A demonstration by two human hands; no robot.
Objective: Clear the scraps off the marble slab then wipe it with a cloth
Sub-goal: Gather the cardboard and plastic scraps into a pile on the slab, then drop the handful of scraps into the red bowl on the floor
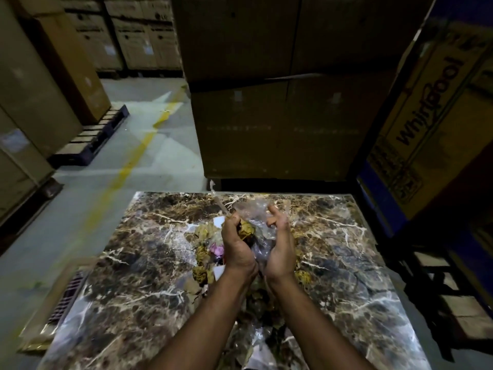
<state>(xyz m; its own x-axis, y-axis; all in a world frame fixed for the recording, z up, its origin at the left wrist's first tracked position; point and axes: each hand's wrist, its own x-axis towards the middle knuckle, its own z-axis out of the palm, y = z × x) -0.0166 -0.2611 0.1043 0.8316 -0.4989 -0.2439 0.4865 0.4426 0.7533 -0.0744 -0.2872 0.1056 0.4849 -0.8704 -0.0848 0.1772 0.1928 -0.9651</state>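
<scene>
Head view: our left hand (237,244) grips crumpled scraps (246,229) above the marble slab (133,263); our right hand (280,247) cups clear plastic (253,209), fingers (274,212) curled.

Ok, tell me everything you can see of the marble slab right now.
The marble slab is a large, glossy rectangular sheet, dark brown with tan patches and white veins, lying flat and low above the concrete floor, its far edge against stacked cardboard boxes. Scraps of crumpled yellowish paper, a pink bit and clear plastic lie along its middle. The left hand grips a bunch of them above it; the right hand cups clear plastic. No cloth shows.
</scene>
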